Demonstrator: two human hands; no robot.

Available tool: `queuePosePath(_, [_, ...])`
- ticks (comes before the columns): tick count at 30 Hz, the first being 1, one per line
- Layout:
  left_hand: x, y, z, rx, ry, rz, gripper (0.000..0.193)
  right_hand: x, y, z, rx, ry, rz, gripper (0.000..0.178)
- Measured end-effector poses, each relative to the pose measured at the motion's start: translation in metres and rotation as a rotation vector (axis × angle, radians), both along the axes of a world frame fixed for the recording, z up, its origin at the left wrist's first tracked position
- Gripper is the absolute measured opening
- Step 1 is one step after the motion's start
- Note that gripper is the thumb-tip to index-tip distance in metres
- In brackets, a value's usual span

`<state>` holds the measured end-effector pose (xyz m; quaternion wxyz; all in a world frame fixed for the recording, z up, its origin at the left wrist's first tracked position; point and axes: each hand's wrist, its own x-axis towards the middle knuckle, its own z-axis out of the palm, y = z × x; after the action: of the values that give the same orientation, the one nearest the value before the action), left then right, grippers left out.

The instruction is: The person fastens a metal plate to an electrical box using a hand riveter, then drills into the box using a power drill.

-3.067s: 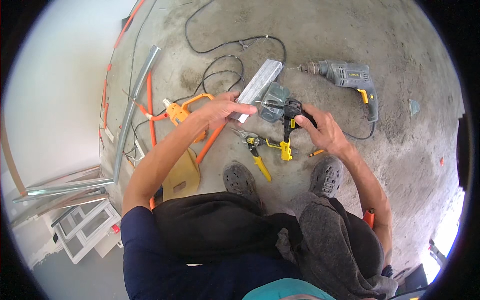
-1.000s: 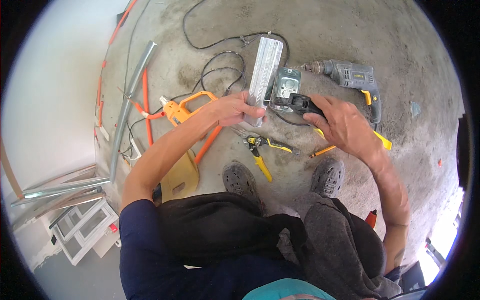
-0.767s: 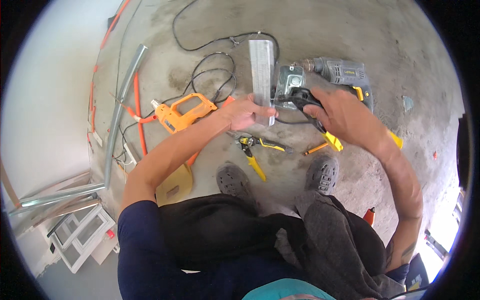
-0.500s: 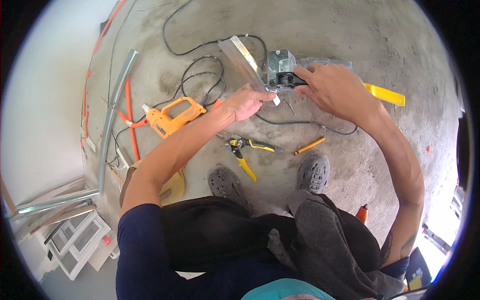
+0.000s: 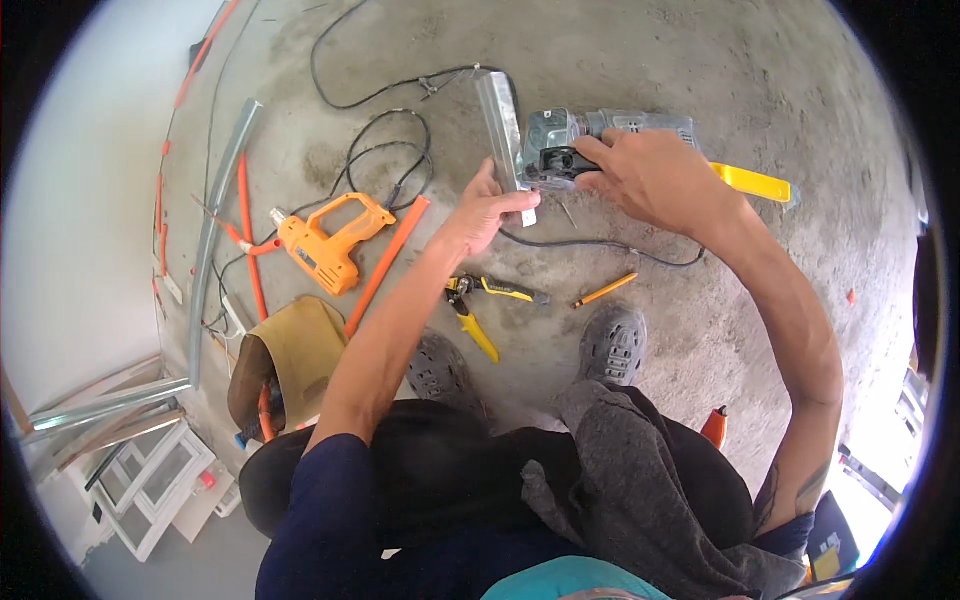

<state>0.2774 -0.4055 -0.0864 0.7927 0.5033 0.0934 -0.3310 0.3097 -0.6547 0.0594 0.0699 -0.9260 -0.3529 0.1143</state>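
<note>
My left hand [image 5: 484,212] is closed around the lower end of a bent silver metal channel [image 5: 499,115], which stands almost upright in the picture. Close to its right side, my right hand [image 5: 650,175] grips a black tool [image 5: 562,163] with a rounded head; its exact kind is unclear. The tool's head is near the channel's lower part, though I cannot tell whether they touch. Just beyond the tool sits a grey metal electrical box [image 5: 545,122]. A yellow handle [image 5: 752,183] shows past my right wrist, its other end hidden.
Left of my hands lie an orange heat gun [image 5: 330,240] with a black cable and an orange pipe [image 5: 388,265]. Yellow-black snips [image 5: 474,318] and a pencil [image 5: 606,290] are before my shoes. A tan bag [image 5: 310,340] and long metal channel [image 5: 220,220] lie leftward.
The metal channel has turned from a leftward slant to nearly upright. My left forearm has swung right, uncovering the tan bag and orange pipe. The right hand keeps its grip on the black tool.
</note>
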Motion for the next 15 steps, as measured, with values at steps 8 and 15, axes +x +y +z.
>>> queuePosePath(8, [-0.017, 0.024, -0.001, -0.344, 0.15, -0.1, 0.055, -0.011, -0.011, 0.008, -0.013, -0.035, 0.114, 0.041])
queuePosePath(15, [-0.02, 0.006, 0.025, -0.453, 0.206, 0.038, 0.048, -0.019, -0.009, 0.017, 0.004, -0.064, 0.125, 0.039])
